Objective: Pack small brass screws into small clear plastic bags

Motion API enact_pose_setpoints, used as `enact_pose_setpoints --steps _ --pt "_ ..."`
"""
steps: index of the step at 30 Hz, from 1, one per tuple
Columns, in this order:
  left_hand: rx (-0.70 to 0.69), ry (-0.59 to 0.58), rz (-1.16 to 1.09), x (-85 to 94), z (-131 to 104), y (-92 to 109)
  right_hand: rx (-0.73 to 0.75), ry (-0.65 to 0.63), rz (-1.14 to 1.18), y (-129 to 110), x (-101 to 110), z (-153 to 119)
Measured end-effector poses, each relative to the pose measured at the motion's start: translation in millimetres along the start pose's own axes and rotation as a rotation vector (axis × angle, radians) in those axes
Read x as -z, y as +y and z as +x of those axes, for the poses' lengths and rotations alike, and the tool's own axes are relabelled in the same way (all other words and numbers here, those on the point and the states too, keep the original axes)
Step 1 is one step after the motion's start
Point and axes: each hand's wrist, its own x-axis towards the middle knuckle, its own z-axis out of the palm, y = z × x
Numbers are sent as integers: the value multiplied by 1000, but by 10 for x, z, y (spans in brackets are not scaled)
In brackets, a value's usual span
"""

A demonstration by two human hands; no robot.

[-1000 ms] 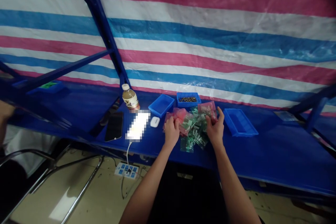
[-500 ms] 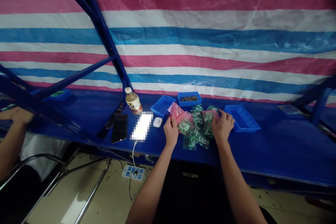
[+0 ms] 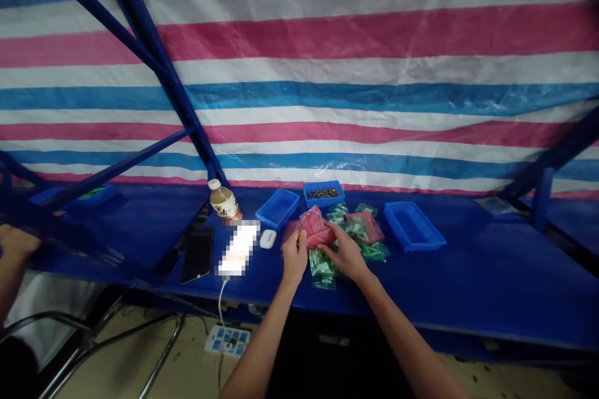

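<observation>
A pink plastic bag [image 3: 312, 222] is pinched at its left side by my left hand [image 3: 295, 257], whose fingers are closed. My right hand [image 3: 347, 252] grips the bag's right side between thumb and fingers. What lies inside the bag cannot be made out. Beneath and around both hands spreads a pile of small green packets [image 3: 322, 268] with pale parts in them. Another pink bag [image 3: 365, 226] rests on the pile, right of my right hand.
Behind the pile stands a blue tray of small metal parts [image 3: 322, 193]. Two more blue trays flank it, one left [image 3: 277, 209], one right [image 3: 413, 226]. A bottle [image 3: 224, 201], a white case [image 3: 268, 239] and a dark phone [image 3: 197, 254] are leftward. A co-worker's hand [image 3: 17, 240] shows far left.
My right hand has moved left from the pile's right side to the pink bag beside my left hand. The view has tilted up slightly, shifting the scene downward.
</observation>
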Motion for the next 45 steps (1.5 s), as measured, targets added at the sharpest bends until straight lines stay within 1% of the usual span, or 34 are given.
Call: enact_pose_setpoints --steps 3,5,7,9,11,13,17,19,20,23,26,27,29,31,32,34,37,40,42,45 --pt "39 -3 -20 10 -6 59 -11 84 -2 58 41 -2" --pt "38 5 -53 16 -8 114 -21 154 -10 76 85 2" --pt "1 -15 -85 15 -10 156 -68 254 -35 90 137 8" --pt "-54 -39 -71 5 -12 171 -153 383 -89 118 197 9" --pt "-122 -41 6 -10 -12 167 -249 501 -164 165 265 6" --pt "-195 -42 113 -30 -11 165 -314 574 -270 226 336 3" --pt "-296 -127 323 -68 -19 208 -412 622 -489 306 442 5" --pt "-324 -176 398 -80 -31 241 -459 649 -514 284 462 6" --pt "-339 -198 422 -83 -38 255 -459 659 -510 257 464 7" --pt "-395 -278 462 -96 -61 265 -360 647 -508 156 444 4" --pt "-412 -320 501 -136 -78 225 -214 575 -533 121 390 -1" --pt "-402 -307 519 -154 -82 205 -169 526 -538 135 365 -3" --pt "-359 -244 561 -189 -90 163 -98 399 -549 192 314 -6" --pt "-309 -172 596 -213 -97 126 -62 294 -569 257 274 -8" --pt "-287 -143 607 -218 -99 112 -56 265 -579 284 261 -8" --pt "-250 -105 617 -219 -98 89 -63 248 -586 317 256 -7" --pt "-205 -97 620 -210 -82 64 -75 238 -574 323 275 3" --pt "-179 -103 600 -207 -52 31 -42 205 -537 314 289 13" --pt "-156 -88 570 -205 -32 3 -15 194 -498 309 285 13" --pt "-72 -9 484 -182 -12 -33 -32 254 -438 302 278 5"
